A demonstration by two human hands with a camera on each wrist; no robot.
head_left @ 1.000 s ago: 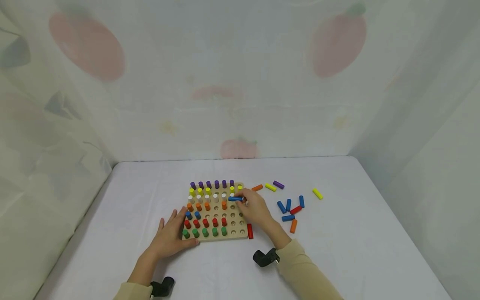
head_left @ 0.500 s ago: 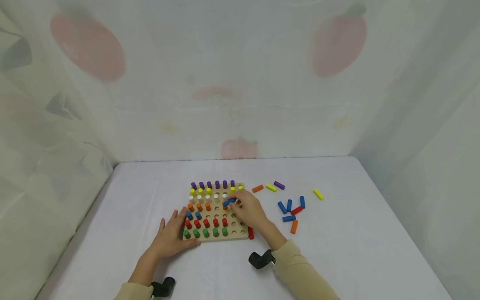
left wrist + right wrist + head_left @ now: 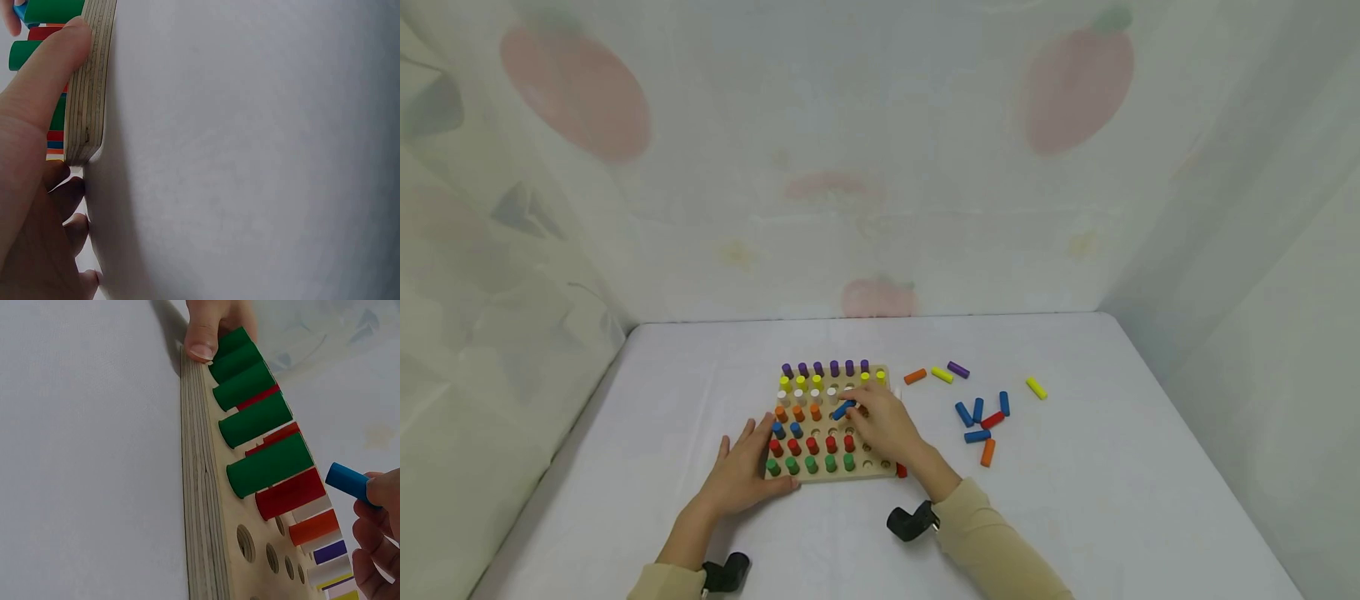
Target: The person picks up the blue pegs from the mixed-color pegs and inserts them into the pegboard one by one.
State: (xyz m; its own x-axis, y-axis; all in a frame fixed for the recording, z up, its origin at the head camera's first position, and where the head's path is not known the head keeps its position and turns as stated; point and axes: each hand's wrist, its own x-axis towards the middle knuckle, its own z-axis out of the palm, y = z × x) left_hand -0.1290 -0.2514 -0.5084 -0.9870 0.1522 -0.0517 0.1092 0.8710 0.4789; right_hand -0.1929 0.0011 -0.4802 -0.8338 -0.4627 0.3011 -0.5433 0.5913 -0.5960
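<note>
The right hand point(image 3: 883, 425) pinches a blue peg point(image 3: 843, 410) between thumb and fingers, tilted above the middle of the wooden pegboard point(image 3: 877, 474). The left hand point(image 3: 741, 477) lies spread at the board's near left corner, thumb on the front edge, fingers along the side. Five green pegs point(image 3: 812, 466) stand in the nearest row. On the bench point(image 3: 1075, 500) to the right, a loose orange peg point(image 3: 988, 452) lies near four blue ones.

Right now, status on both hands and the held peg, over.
Left hand touching wooden pegboard. Right hand pinching blue peg above it, not inserted. Upright red pegs close by.
</note>
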